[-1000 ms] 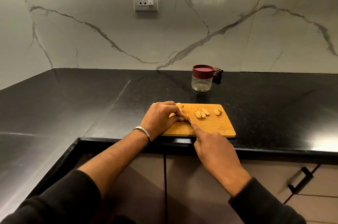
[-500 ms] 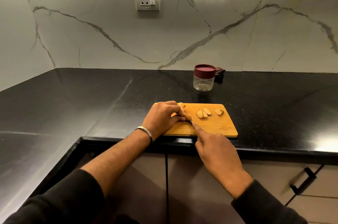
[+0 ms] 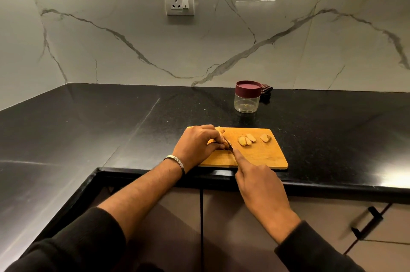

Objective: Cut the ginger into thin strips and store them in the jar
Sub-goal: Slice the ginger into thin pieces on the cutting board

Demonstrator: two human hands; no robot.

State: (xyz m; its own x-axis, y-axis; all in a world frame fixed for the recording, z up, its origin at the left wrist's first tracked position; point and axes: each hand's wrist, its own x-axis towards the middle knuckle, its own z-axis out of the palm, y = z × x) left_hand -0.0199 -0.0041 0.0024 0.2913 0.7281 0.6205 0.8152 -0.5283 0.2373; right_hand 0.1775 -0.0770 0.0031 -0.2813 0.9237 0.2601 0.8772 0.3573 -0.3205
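A black, glossy tabletop (image 3: 93, 129) runs from the left corner across the whole view, backed by a pale marble wall (image 3: 111, 45) with grey veins and a white wall socket (image 3: 179, 2) set above the work area. On the near edge of the tabletop lies a wooden cutting board (image 3: 264, 156), its front side just at the counter lip. The left hand (image 3: 197, 145), with a metal bangle (image 3: 176, 161) on its wrist, rests on the left end of the board with its fingers curled down around the ginger piece (image 3: 220, 133), of which only a small tan bit shows above the knuckles. Right beside those fingertips a short stretch of the knife blade (image 3: 230, 146) shows, touching the board next to the ginger piece. The right hand (image 3: 259, 183) grips the knife, its handle hidden inside the palm, with the forefinger stretched straight along the back of the blade. To the right of the blade, near the board's far edge, lie the ginger slices (image 3: 246, 139): a few overlapping together and one more slice (image 3: 265, 137) a little apart to their right. Behind the board, well apart from it, stands a clear jar (image 3: 246, 103) with its maroon lid (image 3: 248, 88) on, and just behind the jar on the right, against the wall, sits a small dark thing that is too dim to make out. Below the counter, a cabinet front carries a black handle (image 3: 367, 223).
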